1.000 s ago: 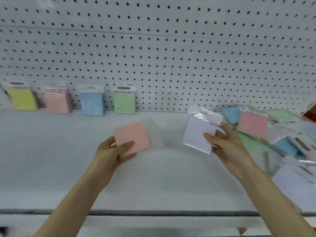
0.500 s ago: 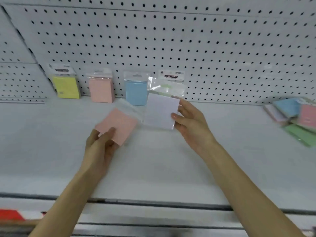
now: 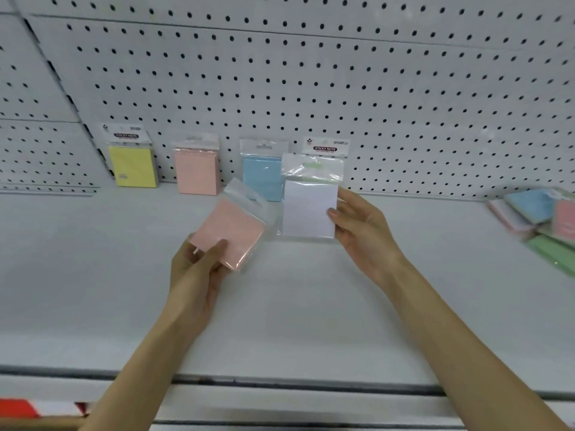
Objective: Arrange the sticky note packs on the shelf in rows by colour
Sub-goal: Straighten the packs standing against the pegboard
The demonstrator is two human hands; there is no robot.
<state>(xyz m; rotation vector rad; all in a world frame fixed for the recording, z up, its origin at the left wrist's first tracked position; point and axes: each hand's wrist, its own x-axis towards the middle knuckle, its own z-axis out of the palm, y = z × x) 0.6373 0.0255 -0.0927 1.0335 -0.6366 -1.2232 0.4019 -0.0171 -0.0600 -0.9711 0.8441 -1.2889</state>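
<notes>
My left hand [image 3: 199, 269] grips a pink sticky note pack [image 3: 230, 234] by its lower corner, tilted above the shelf [image 3: 93, 275]. My right hand [image 3: 364, 234] holds a pale lilac pack [image 3: 308, 209] upright by its right edge, in front of a green pack of which only the header [image 3: 325, 147] shows. Leaning against the pegboard stand a yellow pack [image 3: 133, 166], a pink pack [image 3: 196, 174] and a blue pack [image 3: 259, 175] in a row.
A loose heap of blue, pink and green packs [image 3: 541, 219] lies at the shelf's right edge. The white pegboard [image 3: 342, 88] backs the shelf. The shelf's front lip [image 3: 295, 384] runs across below my forearms.
Both hands moved left from the heap toward the standing row, carrying their packs. The lilac pack now stands upright in front of the green pack.
</notes>
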